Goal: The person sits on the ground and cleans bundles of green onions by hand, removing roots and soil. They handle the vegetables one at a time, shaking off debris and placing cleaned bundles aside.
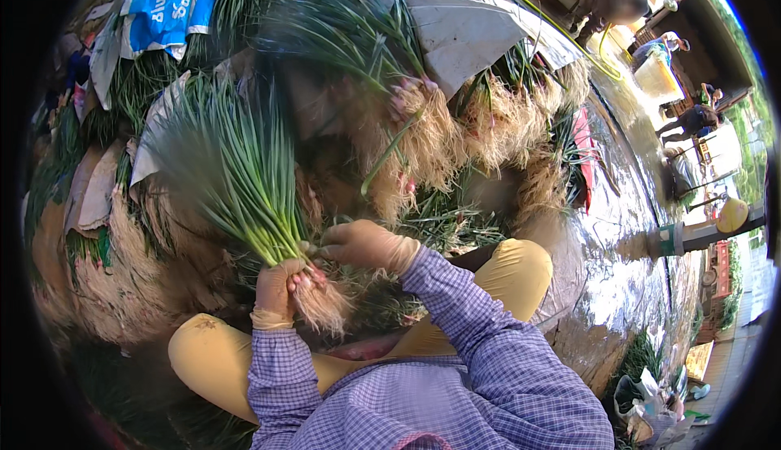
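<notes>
My left hand (274, 294), in a thin tan glove, grips a bunch of spring onions (253, 187) around its lower stalks, just above the pinkish bulbs. The green leaves fan up and to the left, while the pale roots (320, 309) hang below the fist. Beside the stalks is my right hand (366, 245), gloved too, its fingers bent towards the bunch. Whether those fingers pinch anything is too blurred to tell. Another bunch of spring onions (366, 53) lies beyond both hands, roots facing me.
Root-on stacks of spring onions (116, 273) stand at the left, partly under sheets. A pale sheet (467, 29) covers more beyond. Loose leaves and trimmings (451, 221) lie before my knees. At the right are wet ground (622, 248), a post (689, 237) and several people working near a truck.
</notes>
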Demonstrator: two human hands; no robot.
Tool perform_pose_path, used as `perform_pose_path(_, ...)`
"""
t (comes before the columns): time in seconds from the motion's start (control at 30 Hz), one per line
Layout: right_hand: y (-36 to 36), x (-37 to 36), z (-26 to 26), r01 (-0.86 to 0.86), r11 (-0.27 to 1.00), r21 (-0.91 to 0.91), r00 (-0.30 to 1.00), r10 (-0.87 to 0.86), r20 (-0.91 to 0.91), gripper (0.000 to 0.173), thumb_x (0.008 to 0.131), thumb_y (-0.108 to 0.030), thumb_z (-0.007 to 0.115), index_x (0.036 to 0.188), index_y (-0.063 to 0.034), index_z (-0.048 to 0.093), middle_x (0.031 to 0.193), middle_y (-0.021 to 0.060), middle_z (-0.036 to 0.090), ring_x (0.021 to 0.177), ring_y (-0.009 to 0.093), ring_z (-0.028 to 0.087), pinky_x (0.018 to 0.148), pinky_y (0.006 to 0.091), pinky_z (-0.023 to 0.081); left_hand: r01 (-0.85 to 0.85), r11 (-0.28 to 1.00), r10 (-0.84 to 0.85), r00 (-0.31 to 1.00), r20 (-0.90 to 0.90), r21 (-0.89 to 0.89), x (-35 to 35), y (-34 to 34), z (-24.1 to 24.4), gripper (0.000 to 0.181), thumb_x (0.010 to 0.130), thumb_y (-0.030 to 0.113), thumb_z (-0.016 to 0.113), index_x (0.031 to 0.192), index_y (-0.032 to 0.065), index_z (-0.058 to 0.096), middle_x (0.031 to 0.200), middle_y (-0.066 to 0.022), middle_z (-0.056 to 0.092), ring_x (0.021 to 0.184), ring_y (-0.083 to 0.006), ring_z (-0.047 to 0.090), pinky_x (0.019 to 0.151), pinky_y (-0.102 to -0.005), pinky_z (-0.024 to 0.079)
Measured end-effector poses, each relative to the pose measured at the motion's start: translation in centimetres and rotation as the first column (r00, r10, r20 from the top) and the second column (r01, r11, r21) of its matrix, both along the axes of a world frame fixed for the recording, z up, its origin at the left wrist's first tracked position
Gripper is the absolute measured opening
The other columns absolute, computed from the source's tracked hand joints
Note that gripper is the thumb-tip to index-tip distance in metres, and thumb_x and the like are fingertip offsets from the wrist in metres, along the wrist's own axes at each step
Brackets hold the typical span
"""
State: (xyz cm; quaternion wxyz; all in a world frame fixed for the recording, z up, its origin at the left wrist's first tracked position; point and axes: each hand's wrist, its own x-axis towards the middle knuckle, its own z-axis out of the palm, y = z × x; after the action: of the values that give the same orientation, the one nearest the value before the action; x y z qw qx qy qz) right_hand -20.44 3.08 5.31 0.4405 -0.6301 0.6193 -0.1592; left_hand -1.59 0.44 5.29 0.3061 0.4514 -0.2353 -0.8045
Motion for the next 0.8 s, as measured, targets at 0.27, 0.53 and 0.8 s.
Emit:
perform_pose_path(0.27,-1.0,-2.8,-9.5,0.068,0.97,-0.233,0.929,-0.147,-0.34,0.029,0.086,-0.028,0.054,0.106,-0.0065,0.055,0.089,0.0149,0.063,0.076,0.028,0.062,0.067,0.037,0.05,0.098,0.985,-0.105,0.993,-0.05,-0.139,-0.9,0.2,-0.9,0.014,0.076,0.003,0.056,0.087,-0.0039,0.061,0.076,-0.0087,0.063,0.053,-0.0061,0.051,0.044,-0.0143,0.036)
perform_pose_path(0.53,-6.2,-10.5,7.6,0.416,0.801,-0.431,0.542,-0.599,-0.589,0.04,0.091,-0.037,0.05,0.113,-0.0037,0.05,0.086,0.0161,0.067,0.077,0.024,0.066,0.066,0.0362,0.052,-0.045,0.999,0.03,0.901,-0.432,-0.026,-1.9,-1.6,-2.6,0.015,0.08,0.006,0.056,0.088,-0.0052,0.059,0.091,-0.0169,0.066,0.061,-0.0081,0.058,0.054,-0.0133,0.043)
perform_pose_path(0.8,-0.5,-3.5,1.8,0.025,0.896,-0.444,0.808,-0.279,-0.519,0.032,0.089,-0.025,0.053,0.116,-0.008,0.051,0.069,0.0099,0.063,0.051,0.028,0.06,0.045,0.0365,0.047,0.008,1.0,-0.012,0.859,-0.511,-0.009,-2.6,-2.4,-4.1,0.021,0.082,0.012,0.059,0.09,-0.0068,0.061,0.079,-0.0128,0.065,0.059,-0.0178,0.06,0.064,-0.0296,0.054)
